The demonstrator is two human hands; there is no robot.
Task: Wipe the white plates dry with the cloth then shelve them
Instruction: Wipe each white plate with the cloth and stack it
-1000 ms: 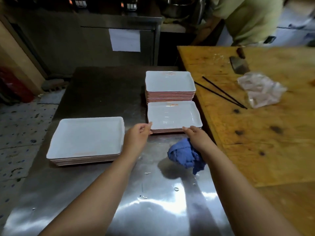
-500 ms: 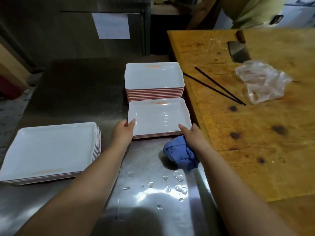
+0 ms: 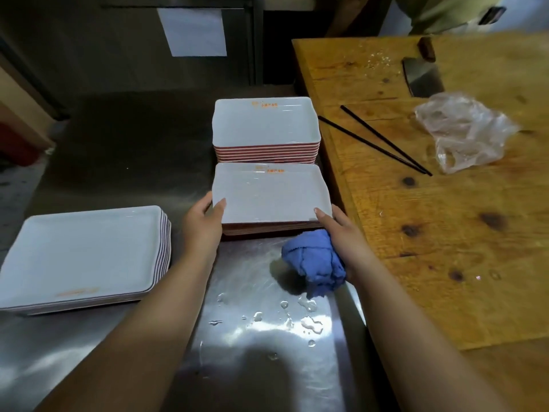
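White rectangular plates in three piles: a tall pile [image 3: 266, 126] at the back with red edges and small orange writing on the top plate, a low pile in front of it, just beside, with its top plate [image 3: 270, 195] wet, flat, and held at both near corners. Third pile [image 3: 80, 254] of bigger plates well apart to the left, flat, near the front. Blue cloth [image 3: 315, 262] bunched up in a ball, just in front of the low pile, beside water drops.

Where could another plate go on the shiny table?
Bare steel lies left of the far plate stack, behind the big left stack. More lies in front, wet with water drops. It is crowded around the near stack and blue cloth.
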